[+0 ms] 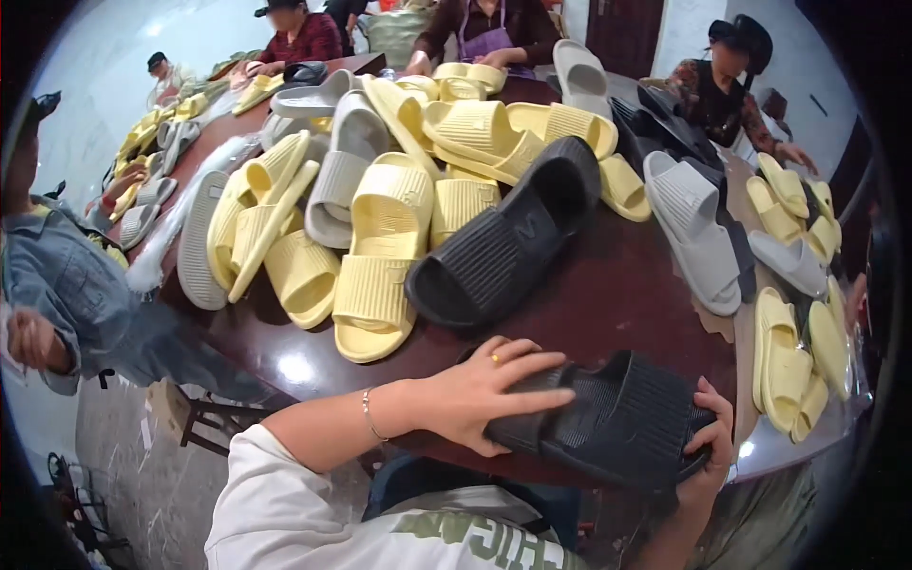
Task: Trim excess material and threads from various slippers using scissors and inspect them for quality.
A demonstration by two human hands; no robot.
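Close to my body at the table's near edge are ribbed black slides [651, 418]; they look like two pressed together, but the overlap makes this hard to tell. My right hand [708, 442] is closed around their right end, fingers curled over the edge. Across their left end lies my left hand [503, 394], fingers stretched and spread on the black surface. Just beyond my hands, a separate black slide [475, 266] leans on the heap. A yellow slide [375, 294] lies beside it, its strap toward me.
Yellow and grey slides are heaped across the dark red table [636, 285]. A grey slide [693, 228] lies right of centre, with more yellow slides [784, 351] at the right edge. Co-workers sit around the far side; a person in a denim jacket [71, 266] is at left.
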